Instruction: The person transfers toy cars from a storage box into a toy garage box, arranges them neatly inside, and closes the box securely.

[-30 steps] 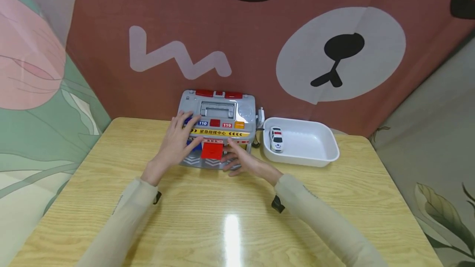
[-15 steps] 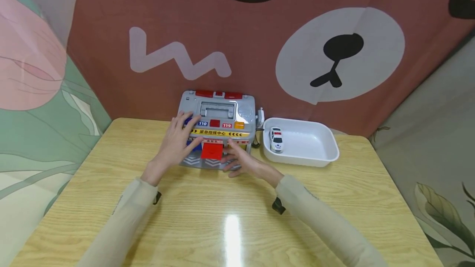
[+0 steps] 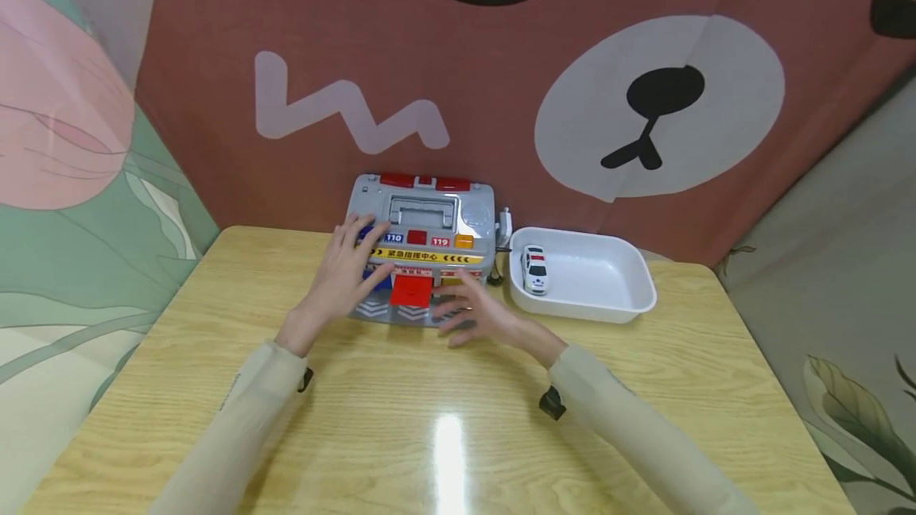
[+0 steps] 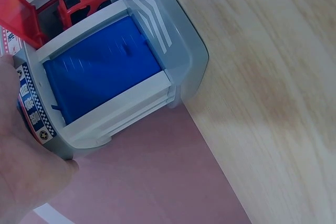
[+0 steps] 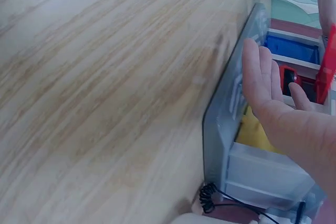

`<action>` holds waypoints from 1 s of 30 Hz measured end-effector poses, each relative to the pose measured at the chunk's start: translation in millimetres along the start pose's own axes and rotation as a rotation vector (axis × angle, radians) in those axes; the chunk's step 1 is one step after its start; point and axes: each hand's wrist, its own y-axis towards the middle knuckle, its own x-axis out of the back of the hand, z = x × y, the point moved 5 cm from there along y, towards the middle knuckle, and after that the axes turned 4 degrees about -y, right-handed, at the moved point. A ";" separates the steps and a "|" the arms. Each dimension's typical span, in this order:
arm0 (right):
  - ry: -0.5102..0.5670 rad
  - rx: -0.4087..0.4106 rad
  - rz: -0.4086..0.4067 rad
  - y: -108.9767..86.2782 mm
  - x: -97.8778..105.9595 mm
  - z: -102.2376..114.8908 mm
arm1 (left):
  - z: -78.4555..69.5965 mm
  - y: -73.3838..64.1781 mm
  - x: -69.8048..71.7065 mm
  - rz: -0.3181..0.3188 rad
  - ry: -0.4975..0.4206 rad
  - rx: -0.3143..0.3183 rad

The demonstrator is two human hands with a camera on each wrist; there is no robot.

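A grey toy garage (image 3: 366, 201) with numbered buttons and a carry handle stands at the back of the table. Its red door (image 3: 411, 291) is raised, and in the bay behind it sits a red toy car (image 4: 81, 3). The blue door (image 4: 102, 66) and yellow door (image 5: 257, 134) on either side are down. My left hand (image 3: 340, 270) rests on the garage's left side, fingers spread over the top by the blue button. In front of the yellow door hovers my right hand (image 3: 490, 318), fingers extended and holding nothing.
Right of the garage is a white tray (image 3: 594, 310) with a white toy police car (image 3: 534, 270) at its left end. A white toy handset (image 3: 504, 225) hangs on the garage's side by a coiled black cord (image 5: 208, 196). A printed curtain (image 3: 487, 102) rises behind.
My right hand has drawn slightly to the right, away from the raised red door. The left hand stays on the garage, which looks unchanged.
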 end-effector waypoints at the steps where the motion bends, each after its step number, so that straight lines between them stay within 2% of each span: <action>1: -0.005 0.007 -0.008 -1.6 0.2 1.3 | -0.2 0.1 0.5 -0.004 0.001 -0.003; 5: -0.114 0.067 -0.103 -10.2 2.1 6.1 | -1.4 -2.8 0.8 0.004 0.005 -0.007; 9: -0.339 0.171 -0.258 -20.9 2.5 15.7 | -2.0 -6.5 -0.3 0.020 0.003 0.006; 12: -0.525 0.287 -0.375 -26.0 -0.6 31.4 | -2.3 -5.3 0.3 0.016 -0.002 0.013; 16: -0.711 0.432 -0.509 -29.1 -9.2 56.8 | -1.9 -2.7 1.3 0.015 -0.001 0.018; 20: -0.843 0.584 -0.559 -26.2 -21.9 78.0 | -2.5 -0.6 2.2 0.010 0.007 0.012; 23: -1.007 0.665 -0.563 -19.7 -33.2 86.3 | -3.2 -0.2 1.2 0.001 0.017 -0.007; 26: -1.209 0.676 -0.584 -11.1 -42.5 89.0 | -3.6 -1.1 0.4 -0.009 0.012 -0.026; 30: -1.434 0.618 -0.639 0.6 -47.3 93.2 | -3.9 -1.3 1.3 -0.021 0.014 -0.034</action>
